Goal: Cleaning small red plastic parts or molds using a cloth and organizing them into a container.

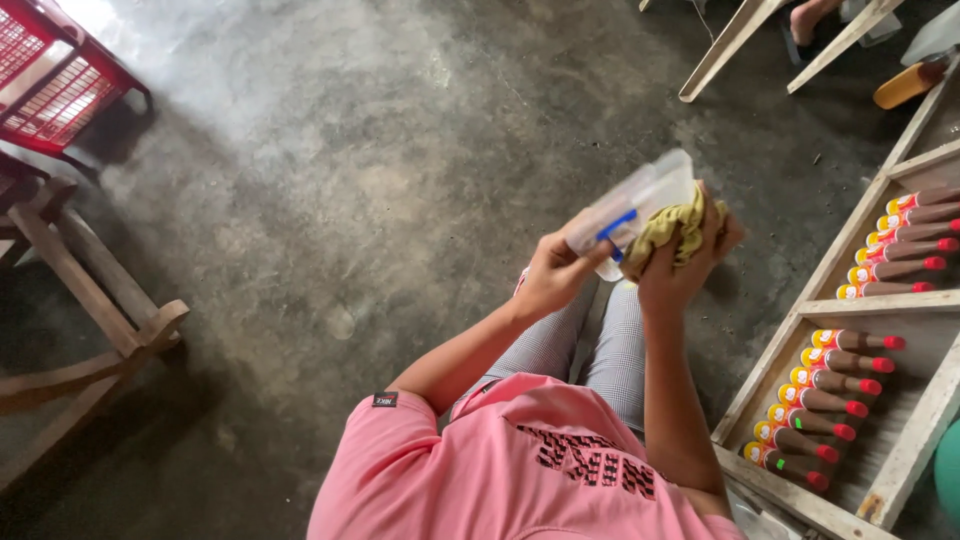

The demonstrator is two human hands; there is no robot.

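Note:
My left hand [553, 272] grips one end of a clear plastic container [634, 203] with a blue clip, held out over my knees. Against the container's other end, my right hand [690, 262] presses a crumpled yellow-green cloth [676, 228]. The container is tilted, its far end raised. I wear a pink shirt and grey checked trousers, and I am seated above a bare concrete floor.
A wooden rack [842, 310] at the right holds rows of dark sauce bottles [830, 402] with red caps. A red plastic crate [52, 82] sits at the top left on a wooden frame [92, 300]. Wooden legs and someone's foot [806, 16] show at the top right.

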